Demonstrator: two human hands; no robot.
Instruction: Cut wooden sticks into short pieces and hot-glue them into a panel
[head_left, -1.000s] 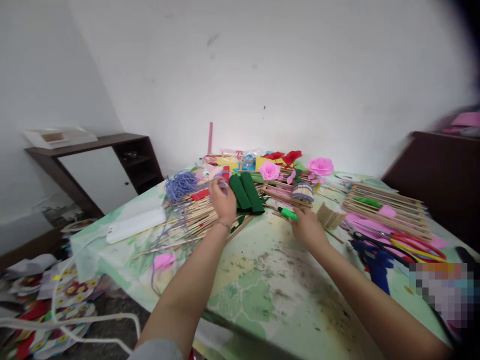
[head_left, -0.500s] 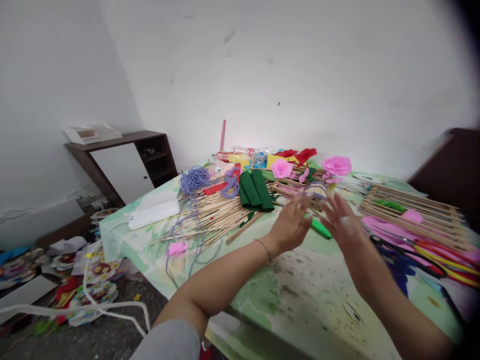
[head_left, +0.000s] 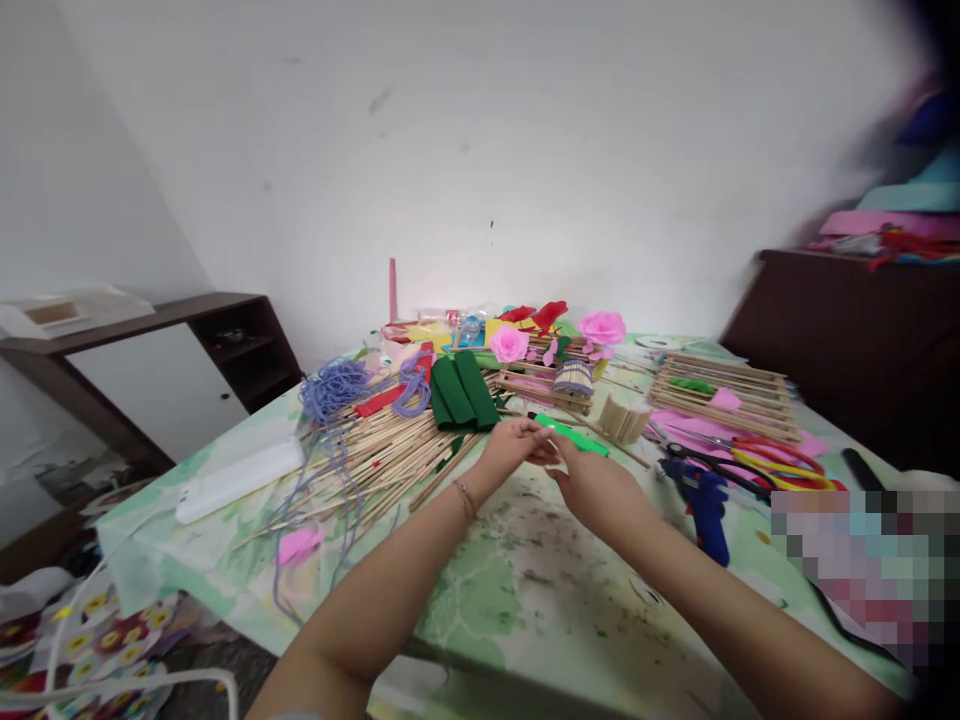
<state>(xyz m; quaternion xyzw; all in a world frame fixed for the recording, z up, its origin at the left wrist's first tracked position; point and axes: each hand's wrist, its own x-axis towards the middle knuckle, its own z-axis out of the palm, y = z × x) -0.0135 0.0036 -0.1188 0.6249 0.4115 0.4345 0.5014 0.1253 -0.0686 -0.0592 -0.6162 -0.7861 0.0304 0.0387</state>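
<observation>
My left hand and my right hand meet over the front middle of the table, fingers curled in and fingertips together. Anything between them is too small or hidden to make out. Just beyond them lies a green utility knife, partly covered by the fingers. Behind it are a small upright piece of short sticks and a round stick piece wound with purple yarn. To the left sits folded dark green felt on a heap of thin wooden sticks.
A blue glue gun, black-handled scissors and a stick frame lie at right. Pink paper flowers stand at the back. Purple yarn and a white power strip are at left. A dark cabinet stands right.
My hands, earlier apart with fingers spread, have come together and closed in front of the green knife. The view has swung right, bringing the glue gun and upright stick piece into sight.
</observation>
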